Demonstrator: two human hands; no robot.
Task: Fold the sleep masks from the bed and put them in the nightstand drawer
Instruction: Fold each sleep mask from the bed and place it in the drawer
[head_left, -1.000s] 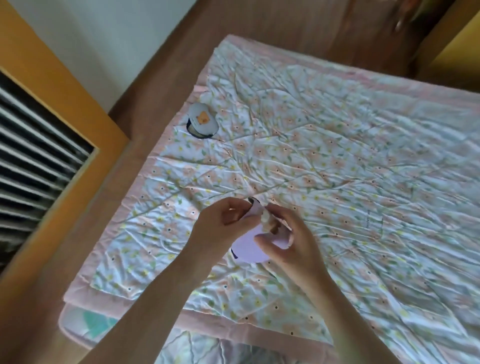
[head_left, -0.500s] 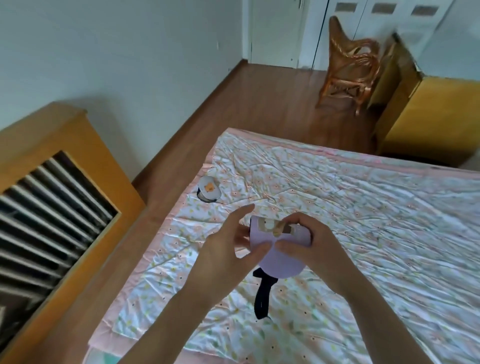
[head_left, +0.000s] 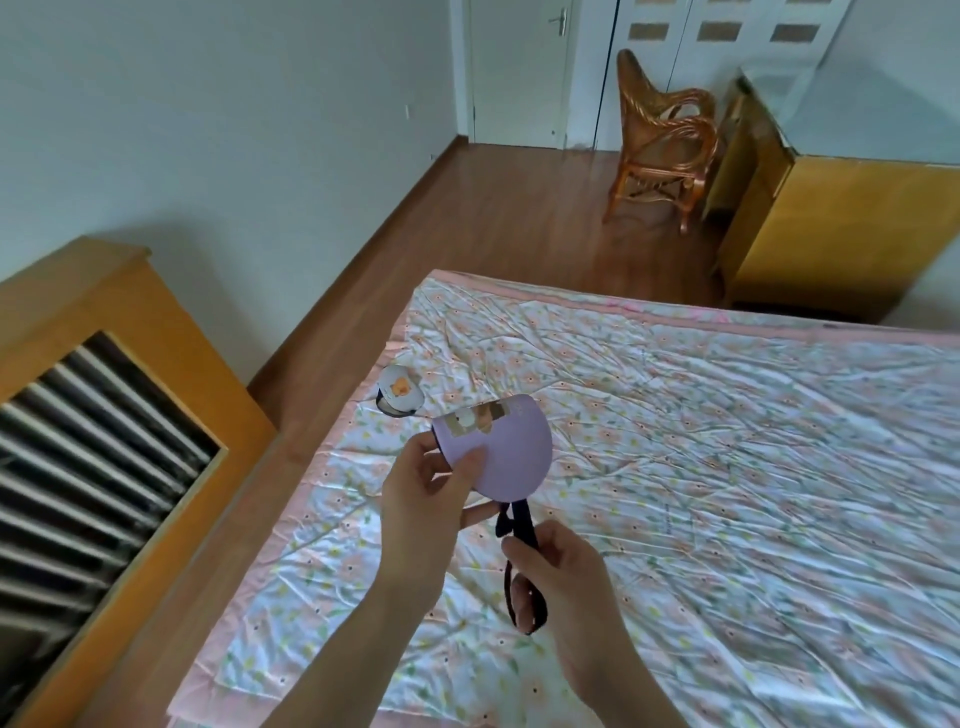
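Observation:
A lilac sleep mask, folded in half with a printed picture along its top edge, is held up above the bed. My left hand pinches its left side between thumb and fingers. From the mask's lower edge a black strap hangs down, and my right hand grips it, with a loop of strap dangling below the fingers. A second folded mask, light blue-grey with an orange figure, lies on the floral quilt near the bed's left edge, beyond my hands.
A wooden frame with dark slats stands to the left of the bed across a strip of wood floor. A rattan chair, a yellow wooden cabinet and white doors are at the far end. No nightstand is in view.
The view has tilted up from the bed to the room. My right hand let go of the mask's body and moved down onto the hanging strap. The left hand keeps the folded mask raised.

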